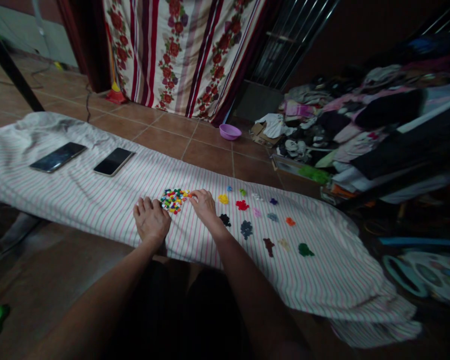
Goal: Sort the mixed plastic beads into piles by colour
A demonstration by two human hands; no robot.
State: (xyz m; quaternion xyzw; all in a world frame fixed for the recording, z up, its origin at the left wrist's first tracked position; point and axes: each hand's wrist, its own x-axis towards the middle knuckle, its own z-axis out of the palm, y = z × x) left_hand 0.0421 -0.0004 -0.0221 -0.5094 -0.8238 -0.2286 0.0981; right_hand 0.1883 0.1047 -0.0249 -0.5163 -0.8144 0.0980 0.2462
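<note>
A mixed pile of small colored pieces (172,201), bead-like but too small to name surely, lies on the striped cloth. Resting on the cloth at the pile's left edge, my left hand (151,218) is open with its fingers apart. My right hand (203,204) is at the pile's right edge, thumb and finger pinched together. Orange shows by those fingertips, but what they hold is unclear. To the right are single-color heaps, among them a yellow heap (223,199), a red heap (242,205), a black heap (225,220), a dark gray heap (246,229) and a green heap (305,249).
Two phones (114,161) lie on the striped cloth (142,182) at the left. Beyond it, a purple basin (230,132) sits on the tiled floor before a floral curtain (172,60). Clothes (345,110) are heaped at the right.
</note>
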